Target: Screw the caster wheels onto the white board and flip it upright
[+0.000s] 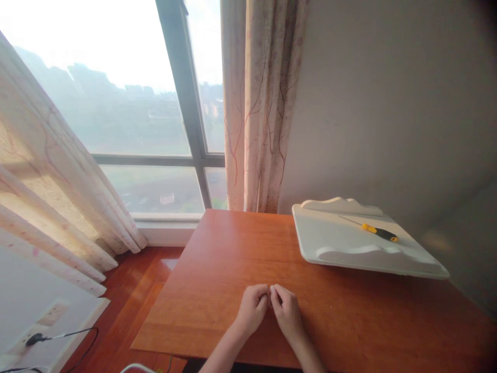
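Observation:
Close together over the near part of a brown wooden table (202, 269), my left hand (253, 306) and my right hand (286, 310) meet at the fingertips. Both are closed, with thumbs and fingers pressed in a pinch. A tiny pale spot shows where they meet, too small for me to name. To the right of my hands lies a white board (349, 225) with wavy raised edges. On it rests a screwdriver (379, 232) with a yellow and black handle and a thin shaft.
Behind the table are a window (147, 119) and a patterned curtain (256, 103), with another curtain (50, 155) at the left. A grey wall (380, 103) rises behind the board. At lower left, a black plug (34, 339) with a cable sits in a wall socket.

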`<state>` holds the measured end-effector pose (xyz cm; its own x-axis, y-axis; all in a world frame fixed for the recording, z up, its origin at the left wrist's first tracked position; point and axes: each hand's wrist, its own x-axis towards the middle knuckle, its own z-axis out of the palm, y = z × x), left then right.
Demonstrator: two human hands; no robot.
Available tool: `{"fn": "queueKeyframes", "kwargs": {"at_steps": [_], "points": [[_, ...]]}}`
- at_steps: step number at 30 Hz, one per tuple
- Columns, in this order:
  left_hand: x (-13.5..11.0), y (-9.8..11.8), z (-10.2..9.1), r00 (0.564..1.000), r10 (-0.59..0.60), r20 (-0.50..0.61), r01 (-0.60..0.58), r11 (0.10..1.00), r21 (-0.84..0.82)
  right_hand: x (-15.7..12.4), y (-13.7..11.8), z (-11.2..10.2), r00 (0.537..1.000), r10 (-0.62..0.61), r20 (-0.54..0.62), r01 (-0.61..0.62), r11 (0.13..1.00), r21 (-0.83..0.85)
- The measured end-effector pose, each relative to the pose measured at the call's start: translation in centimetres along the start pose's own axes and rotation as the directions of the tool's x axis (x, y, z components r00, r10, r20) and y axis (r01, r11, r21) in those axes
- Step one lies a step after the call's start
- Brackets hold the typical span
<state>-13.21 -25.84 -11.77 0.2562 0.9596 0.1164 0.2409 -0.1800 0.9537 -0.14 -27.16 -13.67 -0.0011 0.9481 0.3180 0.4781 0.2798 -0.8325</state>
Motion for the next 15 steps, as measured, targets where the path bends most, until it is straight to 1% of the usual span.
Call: {"fn": "queueKeyframes", "kwargs": {"at_steps": [15], "points": [[0.02,-0.06,0.06,1.0,0.006,0.0,-0.006,1.0,0.011,-0.08,0.48,0.28,1.0,0.001,0.002,-0.001,1.0,-0.015]]}}
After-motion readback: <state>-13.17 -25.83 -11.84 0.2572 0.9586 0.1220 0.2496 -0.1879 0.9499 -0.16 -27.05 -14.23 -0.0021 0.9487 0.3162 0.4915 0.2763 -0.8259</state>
